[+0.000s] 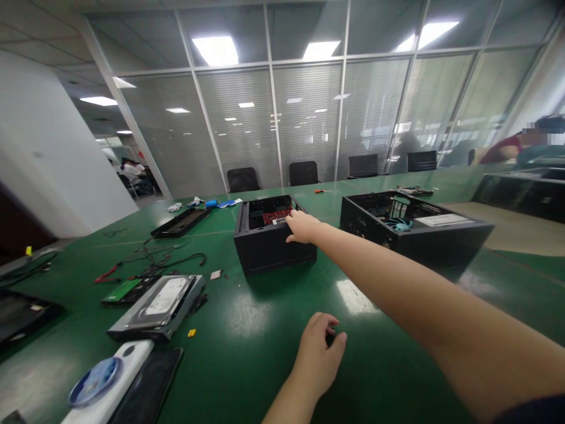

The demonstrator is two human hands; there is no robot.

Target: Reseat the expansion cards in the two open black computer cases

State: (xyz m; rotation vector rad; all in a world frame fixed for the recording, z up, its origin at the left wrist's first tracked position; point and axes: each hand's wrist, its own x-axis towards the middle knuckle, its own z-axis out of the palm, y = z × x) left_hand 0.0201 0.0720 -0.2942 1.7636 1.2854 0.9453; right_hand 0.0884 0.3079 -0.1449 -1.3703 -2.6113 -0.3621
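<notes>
My right hand [301, 227] reaches far forward and grips the near top rim of a small black computer case [270, 247] that stands open on the green table [256, 335]. A red circuit board [277, 215] shows inside the case. My left hand [318, 352] hovers low over the table near me, its fingers curled into a loose pinch; I cannot make out anything in them.
A second open black case [412, 227] stands to the right. At the left lie a hard drive in a metal bracket [159, 306], a green board [121, 291], cables [154, 259], a black panel [180, 222], a disc [95, 381] on a white box. Chairs and a glass wall stand behind; a person sits far right.
</notes>
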